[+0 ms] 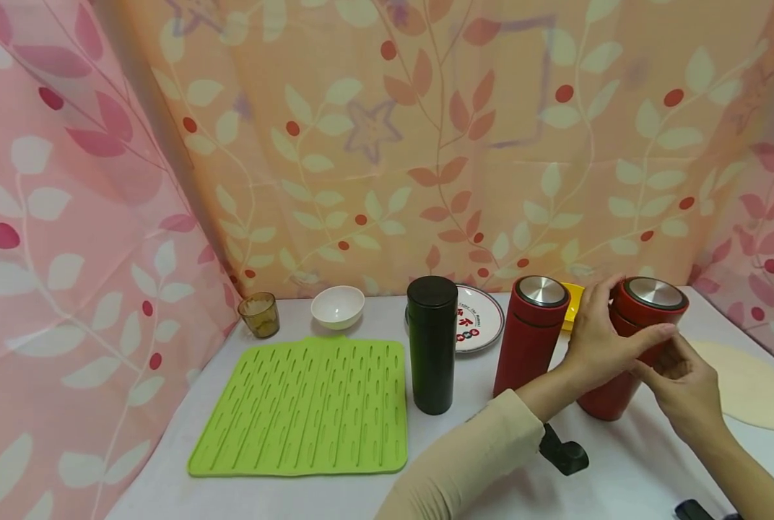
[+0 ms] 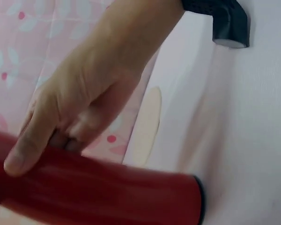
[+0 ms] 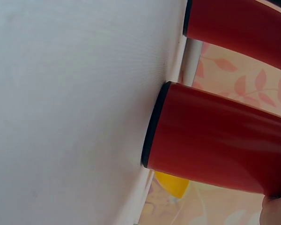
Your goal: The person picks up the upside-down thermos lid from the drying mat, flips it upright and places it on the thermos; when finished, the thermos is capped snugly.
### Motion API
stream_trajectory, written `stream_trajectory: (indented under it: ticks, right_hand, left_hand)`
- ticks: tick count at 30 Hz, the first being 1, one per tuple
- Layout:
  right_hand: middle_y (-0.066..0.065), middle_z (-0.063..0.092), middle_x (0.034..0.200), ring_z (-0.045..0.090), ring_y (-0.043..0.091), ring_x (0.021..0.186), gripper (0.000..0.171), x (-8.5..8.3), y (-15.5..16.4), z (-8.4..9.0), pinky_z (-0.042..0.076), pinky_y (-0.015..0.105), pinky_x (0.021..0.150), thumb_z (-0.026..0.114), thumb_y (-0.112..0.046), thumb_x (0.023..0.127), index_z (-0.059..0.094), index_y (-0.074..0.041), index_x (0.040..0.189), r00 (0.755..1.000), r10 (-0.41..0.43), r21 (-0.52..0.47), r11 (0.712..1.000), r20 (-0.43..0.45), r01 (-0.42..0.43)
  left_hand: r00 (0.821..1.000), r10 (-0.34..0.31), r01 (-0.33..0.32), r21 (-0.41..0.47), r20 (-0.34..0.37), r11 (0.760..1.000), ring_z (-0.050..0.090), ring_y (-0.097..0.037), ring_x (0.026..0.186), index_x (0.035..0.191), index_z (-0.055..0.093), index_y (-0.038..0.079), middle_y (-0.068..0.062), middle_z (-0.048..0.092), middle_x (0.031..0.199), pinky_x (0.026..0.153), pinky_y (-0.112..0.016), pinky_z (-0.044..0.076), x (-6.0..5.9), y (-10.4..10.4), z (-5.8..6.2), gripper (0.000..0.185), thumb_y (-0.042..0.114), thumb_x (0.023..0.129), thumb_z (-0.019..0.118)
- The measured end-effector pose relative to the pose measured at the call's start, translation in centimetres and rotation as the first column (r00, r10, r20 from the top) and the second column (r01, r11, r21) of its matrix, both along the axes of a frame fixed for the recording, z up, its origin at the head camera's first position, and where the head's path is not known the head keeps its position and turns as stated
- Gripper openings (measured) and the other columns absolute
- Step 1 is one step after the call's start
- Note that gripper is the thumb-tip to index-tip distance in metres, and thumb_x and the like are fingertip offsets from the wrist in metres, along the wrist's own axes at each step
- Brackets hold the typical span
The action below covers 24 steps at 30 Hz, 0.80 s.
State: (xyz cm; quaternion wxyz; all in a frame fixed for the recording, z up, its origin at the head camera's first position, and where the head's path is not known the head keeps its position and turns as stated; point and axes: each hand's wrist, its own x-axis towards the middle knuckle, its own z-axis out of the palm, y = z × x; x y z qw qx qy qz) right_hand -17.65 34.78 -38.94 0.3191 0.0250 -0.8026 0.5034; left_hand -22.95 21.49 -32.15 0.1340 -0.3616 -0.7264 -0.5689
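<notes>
Two red thermos bottles with steel-topped lids stand at the right of the table. Both hands are on the right-hand red thermos (image 1: 611,397). My left hand (image 1: 598,336) grips its upper part, thumb across the front and fingers round the far left side. Lower down, my right hand (image 1: 682,383) holds its right side with thumb and bent fingers; the left wrist view shows that right hand (image 2: 79,103) with its thumb on the red body. The base is close on the white table in the right wrist view. The other red thermos (image 1: 530,339) stands just left of the hands.
A black thermos (image 1: 432,354) stands left of the red ones, before a patterned plate (image 1: 481,318). Further left are a green mat (image 1: 302,412), a white bowl (image 1: 338,307) and an amber glass (image 1: 259,315). A yellow item (image 1: 573,297) and a cream oval board (image 1: 751,383) lie rightward.
</notes>
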Motion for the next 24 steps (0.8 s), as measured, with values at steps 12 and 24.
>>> stream_trajectory:
  ticks: [12,24]
  right_hand:
    - [-0.025,0.052,0.113,0.052,-0.014,0.098,0.070,-0.2,-0.1,0.3,0.040,-0.002,0.077,0.061,0.009,0.081,0.036,-0.014,0.142,0.999,0.044,-0.061,0.997,-0.014,-0.045]
    - [-0.021,0.055,0.104,0.053,-0.009,0.089,0.063,0.0,0.1,-0.3,0.042,-0.001,0.074,0.062,0.009,0.080,0.045,-0.018,0.134,0.999,0.037,-0.058,0.998,-0.020,-0.038]
  left_hand:
    - [0.995,-0.095,0.093,0.071,0.033,0.993,0.052,0.004,0.105,0.130,0.034,0.015,0.002,0.055,0.121,0.083,-0.004,0.041,-0.4,0.0,-0.2,0.061,0.021,0.082,0.070]
    - [0.999,-0.030,0.030,0.022,0.015,0.999,0.036,0.003,0.121,0.143,0.017,0.023,0.006,0.035,0.135,0.092,-0.010,0.038,0.0,0.2,0.2,0.092,0.028,0.074,0.077]
